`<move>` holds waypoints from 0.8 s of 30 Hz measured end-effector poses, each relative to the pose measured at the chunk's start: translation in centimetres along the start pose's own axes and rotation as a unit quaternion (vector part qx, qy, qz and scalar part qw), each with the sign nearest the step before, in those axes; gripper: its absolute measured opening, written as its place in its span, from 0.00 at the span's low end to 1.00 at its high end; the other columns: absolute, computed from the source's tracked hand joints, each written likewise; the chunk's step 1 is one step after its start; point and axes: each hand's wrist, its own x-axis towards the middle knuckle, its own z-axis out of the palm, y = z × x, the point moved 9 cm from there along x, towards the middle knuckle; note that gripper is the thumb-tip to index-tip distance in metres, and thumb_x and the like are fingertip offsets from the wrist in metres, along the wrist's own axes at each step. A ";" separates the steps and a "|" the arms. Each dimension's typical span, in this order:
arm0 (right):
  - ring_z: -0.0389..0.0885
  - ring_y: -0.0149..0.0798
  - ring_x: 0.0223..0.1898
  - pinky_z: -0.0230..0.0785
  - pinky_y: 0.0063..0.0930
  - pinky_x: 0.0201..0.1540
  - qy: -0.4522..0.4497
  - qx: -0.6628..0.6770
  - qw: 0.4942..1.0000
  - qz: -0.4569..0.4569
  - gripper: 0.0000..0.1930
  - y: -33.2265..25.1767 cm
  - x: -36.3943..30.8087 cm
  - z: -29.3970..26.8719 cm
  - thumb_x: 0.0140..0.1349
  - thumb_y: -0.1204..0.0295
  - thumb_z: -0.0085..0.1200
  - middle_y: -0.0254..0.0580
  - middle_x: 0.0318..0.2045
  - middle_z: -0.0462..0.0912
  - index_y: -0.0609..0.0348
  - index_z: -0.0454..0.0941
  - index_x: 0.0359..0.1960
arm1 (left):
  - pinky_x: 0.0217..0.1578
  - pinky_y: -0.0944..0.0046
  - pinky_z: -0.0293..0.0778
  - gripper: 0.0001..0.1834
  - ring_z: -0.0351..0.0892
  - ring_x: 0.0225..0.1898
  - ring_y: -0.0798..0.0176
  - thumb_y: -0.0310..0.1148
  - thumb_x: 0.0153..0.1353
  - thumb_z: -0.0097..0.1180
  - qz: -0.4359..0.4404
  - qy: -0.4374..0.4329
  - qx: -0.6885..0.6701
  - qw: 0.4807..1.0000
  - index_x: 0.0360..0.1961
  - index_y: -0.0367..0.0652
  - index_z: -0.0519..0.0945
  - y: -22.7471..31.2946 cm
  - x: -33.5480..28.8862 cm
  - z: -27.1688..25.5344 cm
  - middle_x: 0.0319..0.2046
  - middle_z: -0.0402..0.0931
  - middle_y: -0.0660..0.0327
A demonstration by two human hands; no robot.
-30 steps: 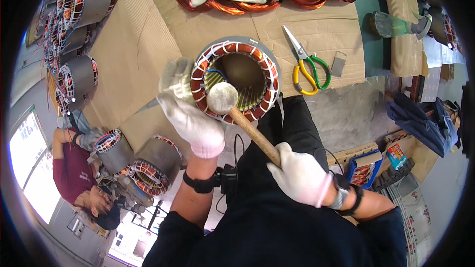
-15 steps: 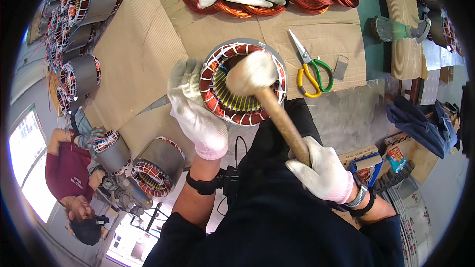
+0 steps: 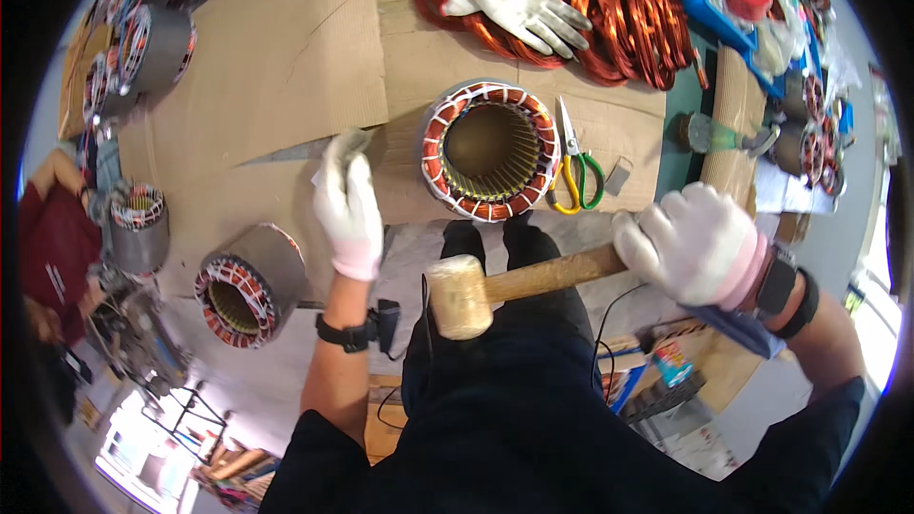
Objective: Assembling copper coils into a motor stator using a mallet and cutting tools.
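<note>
My right hand [image 3: 700, 243], in a white glove, is wrapped round the wooden handle of a mallet [image 3: 463, 300]. The pale, rounded mallet head is in front of my body, below the table's near edge and apart from the stator. My left hand [image 3: 350, 205], also gloved, is raised left of the stator with its fingers stretched out and nothing in it. A motor stator [image 3: 492, 207] stands on the cardboard between and beyond my hands, its bore facing up. White lacing binds its copper winding ring. Yellow-green strips line the bore.
Scissors [image 3: 574, 176] with yellow and green handles lie right of the stator, beside a small grey plate [image 3: 618, 177]. Coiled copper wire [image 3: 638, 24] bears a loose white glove [image 3: 522, 8]. Another stator [image 3: 271, 271] lies left. A person [image 3: 62, 247] handles a stator [image 3: 141, 233] at far left.
The mallet has moved from over the stator down towards my body, its handle swinging nearly level. My left hand has come away from the stator's side. The view has shifted.
</note>
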 end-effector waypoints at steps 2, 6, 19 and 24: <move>0.79 0.33 0.22 0.69 0.29 0.21 -0.035 -0.020 0.997 -0.065 0.10 1.0 1.5 -0.7 0.52 0.68 0.59 0.30 0.21 0.75 0.57 0.78 0.35 | 0.52 0.52 0.75 0.17 0.81 0.48 0.44 0.34 0.71 0.54 0.085 0.048 0.263 0.960 0.54 0.33 0.79 -0.6 2.0 -2.8 0.46 0.81 0.45; 0.80 0.34 0.22 0.71 0.29 0.22 -0.049 -0.032 0.989 -0.139 0.10 0.1 3.5 -1.5 0.51 0.67 0.59 0.31 0.20 0.75 0.57 0.79 0.32 | 0.55 0.44 0.70 0.19 0.76 0.51 0.39 0.37 0.68 0.56 0.063 0.129 0.351 0.925 0.54 0.36 0.78 -7.4 4.1 -7.3 0.48 0.78 0.43; 0.86 0.48 0.29 0.79 0.42 0.32 -0.147 -0.194 0.969 -0.034 0.07 10.1 5.8 0.8 0.60 0.67 0.60 0.45 0.23 0.82 0.56 0.77 0.33 | 0.54 0.45 0.72 0.19 0.77 0.52 0.40 0.42 0.66 0.58 0.118 0.203 0.385 0.893 0.51 0.40 0.81 -6.6 3.4 -6.1 0.49 0.79 0.45; 0.84 0.50 0.28 0.77 0.44 0.31 -0.066 -0.155 0.986 -0.013 0.11 10.8 4.3 -1.4 0.58 0.64 0.64 0.44 0.22 0.80 0.56 0.76 0.30 | 0.54 0.45 0.72 0.19 0.77 0.52 0.40 0.41 0.66 0.59 0.096 0.182 0.374 0.904 0.51 0.41 0.81 -6.7 4.7 -4.9 0.49 0.80 0.46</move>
